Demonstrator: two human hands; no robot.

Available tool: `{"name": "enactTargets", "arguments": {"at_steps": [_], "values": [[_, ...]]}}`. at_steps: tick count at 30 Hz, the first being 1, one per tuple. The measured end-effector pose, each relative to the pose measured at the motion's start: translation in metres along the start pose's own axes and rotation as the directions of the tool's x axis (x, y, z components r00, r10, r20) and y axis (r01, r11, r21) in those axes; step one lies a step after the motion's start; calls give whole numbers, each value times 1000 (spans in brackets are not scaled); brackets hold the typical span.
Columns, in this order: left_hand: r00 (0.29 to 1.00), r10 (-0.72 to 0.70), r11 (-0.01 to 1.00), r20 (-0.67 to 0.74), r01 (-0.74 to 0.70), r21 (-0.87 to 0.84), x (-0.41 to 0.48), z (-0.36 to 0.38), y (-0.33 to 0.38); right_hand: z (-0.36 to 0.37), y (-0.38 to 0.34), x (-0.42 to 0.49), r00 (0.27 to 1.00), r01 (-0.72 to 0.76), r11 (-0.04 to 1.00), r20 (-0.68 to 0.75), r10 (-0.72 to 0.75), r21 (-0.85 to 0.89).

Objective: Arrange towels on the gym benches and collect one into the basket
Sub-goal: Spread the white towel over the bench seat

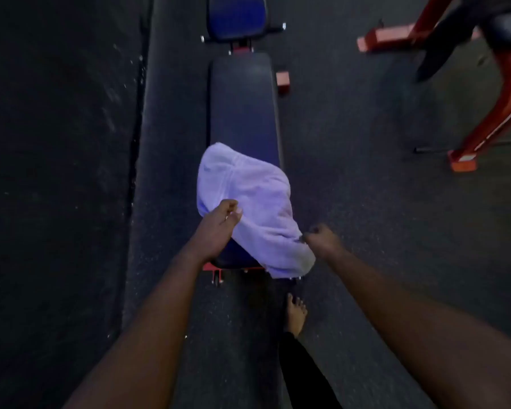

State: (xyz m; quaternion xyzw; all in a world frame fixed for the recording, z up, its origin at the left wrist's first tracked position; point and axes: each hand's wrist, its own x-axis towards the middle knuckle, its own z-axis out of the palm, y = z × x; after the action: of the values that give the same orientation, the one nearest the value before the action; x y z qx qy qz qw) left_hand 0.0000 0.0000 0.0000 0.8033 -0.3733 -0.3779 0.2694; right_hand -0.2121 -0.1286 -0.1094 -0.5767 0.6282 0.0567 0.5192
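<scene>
A pale lilac towel [248, 199] lies crumpled over the near end of a long dark-blue gym bench [242, 107]. Part of it hangs off the bench's right front corner. My left hand [216, 228] pinches the towel's left near edge between thumb and fingers. My right hand [322, 237] grips the towel's right near corner, just off the bench's right side. No basket is in view.
A second blue bench pad [236, 16] continues beyond the first one. Red machine frames [490, 119] stand at the upper right, and a small red foot [283, 81] sits beside the bench. My bare foot [296, 314] rests on the dark rubber floor by the bench's near end.
</scene>
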Motion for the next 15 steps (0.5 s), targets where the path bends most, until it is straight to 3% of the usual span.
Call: {"name": "enactTargets", "arguments": {"at_steps": [2, 3, 6, 8, 12, 15], "values": [[996, -76, 997, 38, 76, -2, 11, 21, -14, 14, 23, 14, 987, -152, 986, 53, 149, 61], [992, -103, 995, 67, 102, 9, 13, 32, -23, 21, 36, 14, 980, -172, 977, 119, 157, 124], [982, -138, 990, 126, 133, 47, 12, 48, -39, 31, 51, 14, 998, -9, 975, 66, -6, 221], [984, -118, 992, 135, 110, 67, 12, 47, -29, 21, 14, 3, 997, 71, 957, 13, -78, 280], [992, -42, 999, 123, 42, 8, 5, 25, 13, -7, -81, -25, 965, 210, 892, 62, -255, 399], [1000, 25, 998, 15, -25, 52, -7, -8, 63, -41, -145, -72, 904, 348, 842, 91, -418, 413]]}}
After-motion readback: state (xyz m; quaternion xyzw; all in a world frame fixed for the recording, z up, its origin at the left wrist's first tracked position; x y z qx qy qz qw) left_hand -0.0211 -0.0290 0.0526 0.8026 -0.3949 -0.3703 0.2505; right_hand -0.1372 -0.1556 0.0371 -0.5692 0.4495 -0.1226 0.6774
